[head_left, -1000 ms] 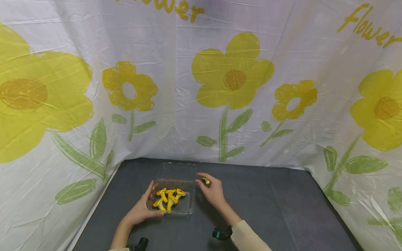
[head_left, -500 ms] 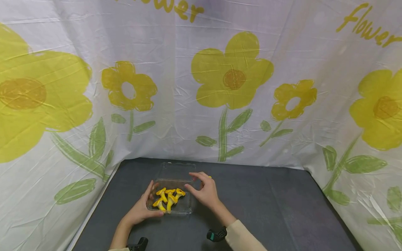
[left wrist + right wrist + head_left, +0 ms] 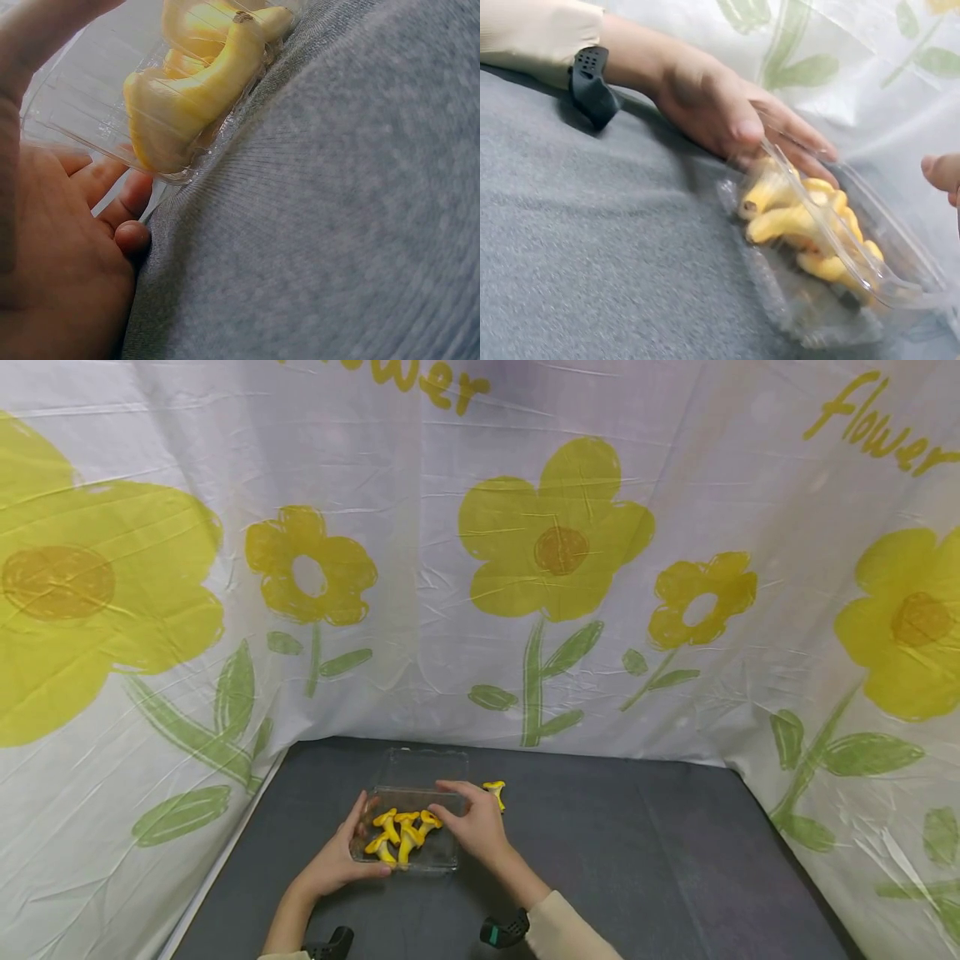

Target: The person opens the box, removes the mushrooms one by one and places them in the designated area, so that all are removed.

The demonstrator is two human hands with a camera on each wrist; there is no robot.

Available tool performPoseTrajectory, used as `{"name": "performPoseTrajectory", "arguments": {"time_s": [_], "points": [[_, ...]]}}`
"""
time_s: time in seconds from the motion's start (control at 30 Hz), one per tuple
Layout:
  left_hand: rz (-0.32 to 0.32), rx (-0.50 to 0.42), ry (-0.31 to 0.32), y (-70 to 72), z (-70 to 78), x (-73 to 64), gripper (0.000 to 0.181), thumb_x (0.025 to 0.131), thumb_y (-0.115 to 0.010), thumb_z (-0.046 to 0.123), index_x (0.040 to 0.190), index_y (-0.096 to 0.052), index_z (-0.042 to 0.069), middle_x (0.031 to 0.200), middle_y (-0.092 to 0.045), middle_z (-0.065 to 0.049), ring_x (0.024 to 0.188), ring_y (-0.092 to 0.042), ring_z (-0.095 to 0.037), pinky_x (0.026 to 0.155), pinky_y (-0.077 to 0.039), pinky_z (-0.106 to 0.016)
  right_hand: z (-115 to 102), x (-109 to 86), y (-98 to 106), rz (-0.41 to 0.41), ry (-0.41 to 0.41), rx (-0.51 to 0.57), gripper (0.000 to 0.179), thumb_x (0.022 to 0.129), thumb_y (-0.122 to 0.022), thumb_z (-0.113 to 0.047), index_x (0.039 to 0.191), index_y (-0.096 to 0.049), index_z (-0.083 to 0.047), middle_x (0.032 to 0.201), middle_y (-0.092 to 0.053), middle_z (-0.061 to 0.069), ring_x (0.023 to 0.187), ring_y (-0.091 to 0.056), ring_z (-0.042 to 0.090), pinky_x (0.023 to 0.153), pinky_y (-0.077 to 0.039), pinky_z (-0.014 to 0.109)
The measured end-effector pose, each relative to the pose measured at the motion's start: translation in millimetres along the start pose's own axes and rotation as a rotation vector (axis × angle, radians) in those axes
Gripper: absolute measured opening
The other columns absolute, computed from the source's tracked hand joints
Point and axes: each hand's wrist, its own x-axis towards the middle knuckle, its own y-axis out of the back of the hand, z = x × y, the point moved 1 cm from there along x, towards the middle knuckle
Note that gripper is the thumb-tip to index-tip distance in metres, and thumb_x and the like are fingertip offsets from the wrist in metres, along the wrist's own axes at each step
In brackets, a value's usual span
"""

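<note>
A clear plastic clamshell box (image 3: 444, 856) sits in front of me in the head view, with several yellow chanterelle-like mushrooms (image 3: 408, 839) inside. My left hand (image 3: 341, 852) grips its left end, thumb along the near side and fingers round the far side. In the left wrist view, the fingers touch the box wall beside the mushrooms (image 3: 199, 105). Over the box's right part is my right hand (image 3: 480, 831), thumb and forefinger spread apart with nothing between them. Its thumb tip overlaps the rightmost mushroom in the head view. Only its fingertips (image 3: 939, 171) show in the right wrist view.
The box's transparent lid (image 3: 426, 767) lies folded back behind it. One loose mushroom (image 3: 494, 792) is on the dark grey cloth (image 3: 637, 852), just beyond my right hand. A white curtain with printed flowers (image 3: 420, 610) rises around the table's back and sides.
My right hand has moved left from beside the box to over its right part, uncovering the loose mushroom behind it. The left hand has stayed on the box.
</note>
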Motion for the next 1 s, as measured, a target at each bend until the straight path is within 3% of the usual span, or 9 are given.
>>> {"name": "performPoseTrajectory", "arguments": {"time_s": [0.13,0.2,0.3,0.37,0.47,0.57,0.63,0.83,1.0], "points": [[-0.003,0.005,0.008,-0.5,-1.7,0.0,0.133,0.086,-0.090,0.019,0.169,0.013,0.003,0.176,-0.014,-0.021,0.131,-0.039,-0.030,0.109,-0.041,-0.048,-6,0.0,-6,-0.065,-0.027,-0.068,0.038,0.094,-0.084,-0.020,0.127,-0.077,-0.006,0.120,-0.079,0.008,0.041,-0.026,-0.006,0.044,-0.031,0.014],[-0.002,0.005,0.008,-0.9,-1.9,-0.1,0.133,0.086,-0.090,0.019,0.168,0.013,0.003,0.176,-0.014,-0.022,0.129,-0.039,-0.030,0.110,-0.041,-0.051,-9,0.1,-8,-0.097,-0.031,-0.113,0.037,0.093,-0.085,-0.018,0.126,-0.078,-0.005,0.118,-0.079,0.008,0.045,-0.039,0.000,0.047,-0.037,0.018],[-0.008,0.001,0.010,-1.1,-2.5,0.3,0.133,0.086,-0.090,0.019,0.168,0.014,0.003,0.176,-0.012,-0.022,0.135,-0.038,-0.031,0.112,-0.038,-0.057,-13,0.0,-11,-0.142,-0.035,-0.217,0.035,0.092,-0.086,-0.017,0.125,-0.079,-0.007,0.118,-0.080,0.006,0.064,-0.067,0.011,0.060,-0.053,0.024],[-0.007,-0.009,0.011,-1.5,-2.5,0.7,0.133,0.086,-0.090,0.019,0.168,0.014,0.003,0.176,-0.012,-0.022,0.138,-0.037,-0.034,0.113,-0.037,-0.060,-15,-0.1,-13,-0.165,-0.041,-0.298,0.033,0.092,-0.086,-0.018,0.123,-0.080,-0.009,0.118,-0.080,0.003,0.080,-0.075,0.016,0.068,-0.058,0.027],[-0.005,-0.008,0.015,-1.8,-2.8,1.0,0.134,0.086,-0.090,0.019,0.168,0.014,0.004,0.177,-0.012,-0.022,0.138,-0.037,-0.033,0.114,-0.037,-0.059,-16,-0.1,-17,-0.194,-0.068,-0.383,0.031,0.092,-0.085,-0.020,0.122,-0.082,-0.011,0.116,-0.081,0.002,0.065,-0.070,0.010,0.057,-0.053,0.021],[-0.003,0.003,0.009,-1.6,-3.0,1.0,0.133,0.086,-0.090,0.019,0.168,0.013,0.003,0.176,-0.012,-0.023,0.130,-0.038,-0.030,0.112,-0.038,-0.056,-16,-0.4,-20,-0.204,-0.096,-0.439,0.028,0.092,-0.085,-0.020,0.119,-0.083,-0.013,0.109,-0.082,0.000,0.043,-0.045,0.001,0.042,-0.033,0.017],[0.000,0.011,0.007,-1.5,-3.2,0.8,0.133,0.086,-0.090,0.020,0.169,0.013,0.003,0.176,-0.013,-0.022,0.129,-0.039,-0.027,0.112,-0.040,-0.051,-16,-0.4,-22,-0.211,-0.115,-0.459,0.027,0.092,-0.085,-0.021,0.118,-0.083,-0.013,0.106,-0.082,0.000,0.041,-0.034,-0.001,0.039,-0.026,0.018],[0.002,-0.019,0.012,-1.9,-5.0,0.7,0.132,0.086,-0.090,0.019,0.169,0.012,0.006,0.177,-0.015,-0.019,0.122,-0.040,-0.020,0.103,-0.041,-0.024,-17,0.0,-23,-0.230,-0.144,-0.505,0.021,0.091,-0.086,-0.022,0.111,-0.086,-0.015,0.098,-0.083,-0.001,0.053,-0.058,0.004,0.044,-0.038,0.019],[0.000,-0.019,0.004,-2.3,-5.7,1.3,0.132,0.086,-0.090,0.019,0.169,0.012,0.005,0.177,-0.015,-0.019,0.128,-0.039,-0.024,0.103,-0.040,-0.020,-18,1.0,-23,-0.228,-0.146,-0.557,0.015,0.090,-0.088,-0.022,0.103,-0.087,-0.017,0.093,-0.082,-0.002,0.068,-0.072,0.013,0.054,-0.052,0.024]]}}
